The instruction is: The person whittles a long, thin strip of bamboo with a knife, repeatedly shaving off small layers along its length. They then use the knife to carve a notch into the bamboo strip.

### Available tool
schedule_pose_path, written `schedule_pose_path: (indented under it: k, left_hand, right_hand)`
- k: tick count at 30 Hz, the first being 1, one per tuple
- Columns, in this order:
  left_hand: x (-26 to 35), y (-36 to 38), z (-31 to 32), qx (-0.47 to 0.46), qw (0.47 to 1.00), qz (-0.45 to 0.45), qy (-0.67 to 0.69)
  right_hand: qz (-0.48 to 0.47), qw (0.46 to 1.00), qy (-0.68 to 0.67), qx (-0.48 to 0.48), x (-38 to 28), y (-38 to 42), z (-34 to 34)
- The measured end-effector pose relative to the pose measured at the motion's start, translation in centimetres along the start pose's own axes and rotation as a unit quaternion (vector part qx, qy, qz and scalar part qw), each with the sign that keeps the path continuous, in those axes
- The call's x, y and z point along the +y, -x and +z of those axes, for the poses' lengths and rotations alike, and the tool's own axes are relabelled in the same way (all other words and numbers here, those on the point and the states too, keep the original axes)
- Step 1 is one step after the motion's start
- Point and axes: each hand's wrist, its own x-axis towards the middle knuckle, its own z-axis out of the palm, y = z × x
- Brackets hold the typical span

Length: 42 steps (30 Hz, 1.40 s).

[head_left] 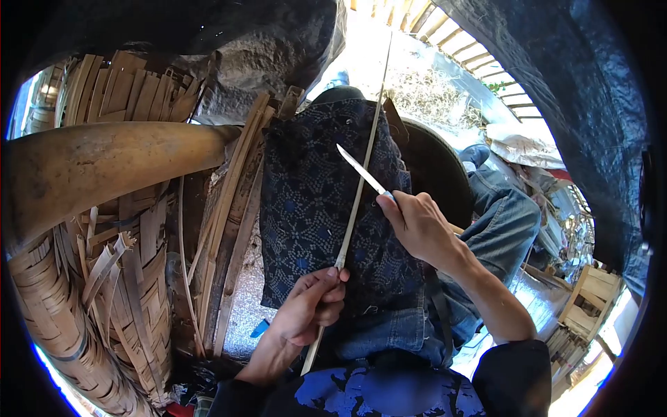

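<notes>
My left hand (309, 306) is closed around a long thin bamboo strip (353, 215), near its lower end. The strip runs from beside my body up across my lap toward the bright ground ahead. In my right hand (424, 226) is a knife (361, 169), its pale blade pointing up and left and crossing over the strip. A dark blue patterned cloth (306, 201) covers my lap beneath both hands. The knife's handle is mostly hidden in my fingers.
A thick bamboo pole (118, 167) juts in from the left above woven bamboo baskets (52, 306). Split bamboo slats (226, 208) lean beside my lap. Dark plastic sheeting (556, 90) hangs at right. A wooden crate (594, 299) stands at lower right.
</notes>
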Motion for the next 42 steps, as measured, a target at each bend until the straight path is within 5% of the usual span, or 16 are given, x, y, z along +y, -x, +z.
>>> schedule_pose_path:
  k: [2, 3, 7, 15, 24, 29, 34, 36, 42]
  left_hand:
    - [0.3, -0.2, -0.2, -0.01, 1.0, 0.004, 0.018]
    - [0.5, -0.2, -0.4, -0.012, 0.999, 0.005, 0.034]
    - [0.4, -0.3, -0.6, -0.026, 0.999, 0.0, 0.041]
    - [-0.3, -0.3, 0.7, 0.07, 0.993, 0.067, -0.075]
    - [-0.3, -0.3, 0.7, 0.066, 0.993, 0.067, -0.069]
    - [-1.0, 0.0, 0.8, 0.058, 0.994, 0.042, -0.081]
    - [-0.1, -0.3, 0.5, 0.017, 0.999, 0.018, -0.027]
    - [0.3, -0.2, 0.2, 0.007, 1.0, 0.013, -0.009]
    - [1.0, 0.8, 0.9, 0.035, 0.995, 0.063, -0.066]
  right_hand:
    - [-0.083, 0.995, -0.019, 0.051, 0.1, 0.9, 0.5]
    - [-0.019, 0.998, -0.054, -0.037, -0.4, 1.5, 0.1]
    - [0.074, 0.981, -0.127, -0.129, -2.2, 2.6, -1.1]
    - [0.018, 0.997, -0.007, -0.074, -1.5, 2.8, -0.7]
    - [0.044, 0.995, 0.04, -0.083, -2.6, 2.3, 0.0]
    - [0.036, 0.995, 0.087, 0.045, 0.0, 0.2, -0.2]
    - [-0.032, 0.998, 0.015, 0.043, 1.5, -1.0, -0.7]
    - [0.038, 0.992, -0.113, -0.029, 0.3, -0.1, -0.7]
    - [-0.019, 0.998, -0.056, -0.018, -0.4, 0.6, -0.4]
